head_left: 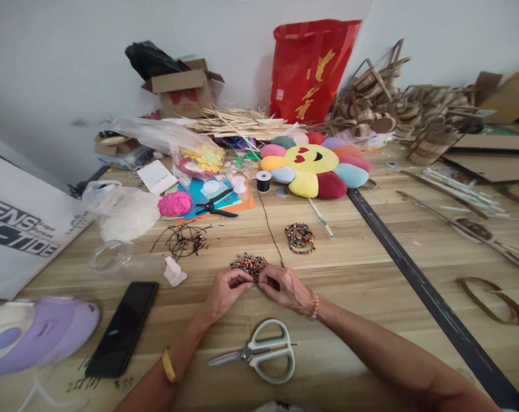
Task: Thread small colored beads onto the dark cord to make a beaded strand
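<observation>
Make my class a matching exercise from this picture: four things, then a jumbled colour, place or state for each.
1. scissors
2. bead pile
3. phone
4. bag

A. red with gold writing
B. lying flat, screen dark
C. many-coloured, beside the left hand and right hand
D. pale handles, blades pointing left

Pairs: 1-D, 2-C, 3-B, 4-A

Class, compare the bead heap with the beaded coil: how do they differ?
The bead heap is a compact mound; the beaded coil lies in loops. The heap lies right by the left hand and right hand; the coil lies farther off, untouched. Both show small multicoloured beads on the wooden table.
</observation>
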A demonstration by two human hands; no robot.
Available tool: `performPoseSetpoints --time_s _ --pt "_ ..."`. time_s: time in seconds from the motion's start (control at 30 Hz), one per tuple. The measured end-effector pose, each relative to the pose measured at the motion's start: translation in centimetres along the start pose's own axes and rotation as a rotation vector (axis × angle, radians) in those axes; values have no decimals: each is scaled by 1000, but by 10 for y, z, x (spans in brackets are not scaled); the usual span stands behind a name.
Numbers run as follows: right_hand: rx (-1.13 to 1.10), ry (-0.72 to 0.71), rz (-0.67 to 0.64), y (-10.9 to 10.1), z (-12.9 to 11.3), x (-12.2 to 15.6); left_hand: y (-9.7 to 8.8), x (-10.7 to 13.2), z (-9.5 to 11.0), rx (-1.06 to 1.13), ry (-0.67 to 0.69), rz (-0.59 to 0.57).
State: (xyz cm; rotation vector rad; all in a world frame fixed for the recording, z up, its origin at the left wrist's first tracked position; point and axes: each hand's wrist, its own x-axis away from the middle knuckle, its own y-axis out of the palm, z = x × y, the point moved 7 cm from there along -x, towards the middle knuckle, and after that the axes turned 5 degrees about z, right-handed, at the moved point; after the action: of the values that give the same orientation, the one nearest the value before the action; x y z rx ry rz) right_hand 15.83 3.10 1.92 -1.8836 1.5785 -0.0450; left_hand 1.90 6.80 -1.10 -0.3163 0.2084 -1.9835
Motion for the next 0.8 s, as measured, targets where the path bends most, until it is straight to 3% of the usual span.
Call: performPoseSetpoints --time_s 0.8 --pt "15 -3 -17 1 0 0 1 0 3 -47 58 -25"
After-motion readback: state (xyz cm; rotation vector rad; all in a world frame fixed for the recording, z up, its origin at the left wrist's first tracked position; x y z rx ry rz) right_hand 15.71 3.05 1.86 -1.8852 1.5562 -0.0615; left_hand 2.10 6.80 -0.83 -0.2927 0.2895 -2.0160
